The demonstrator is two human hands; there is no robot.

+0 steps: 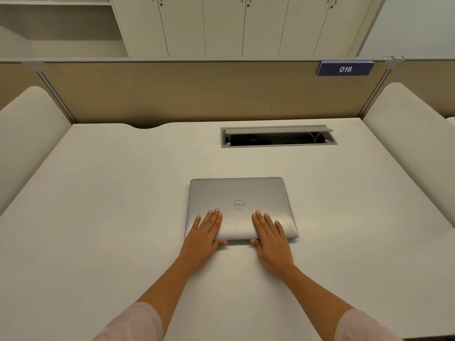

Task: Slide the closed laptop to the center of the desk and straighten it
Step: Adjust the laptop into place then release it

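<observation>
— Fingertips [213, 212] first: how do they lie?

— Flat and close together on the lid of the closed laptop [240, 207], four fingers of each hand spread along its near half. The left hand [205, 236] covers the near left corner; the right hand [270, 238] sits right of the logo. Both thumbs tuck against the near edge, so neither hand pinches or lifts; they press down with open palms.

— Why that hold?

— My guess is that it suits sliding: weight from above, thumbs steering the edge, one hand on each side to turn it.

— And where does the laptop stand?

— On the white desk [110, 205], roughly mid-width, nearer the person than the open cable tray [278, 136] at the back. Its edges look nearly parallel to the desk's front, perhaps a touch askew; the wide lens makes that hard to judge.

— So what is left?

— Probably only a small nudge, then letting go.
</observation>
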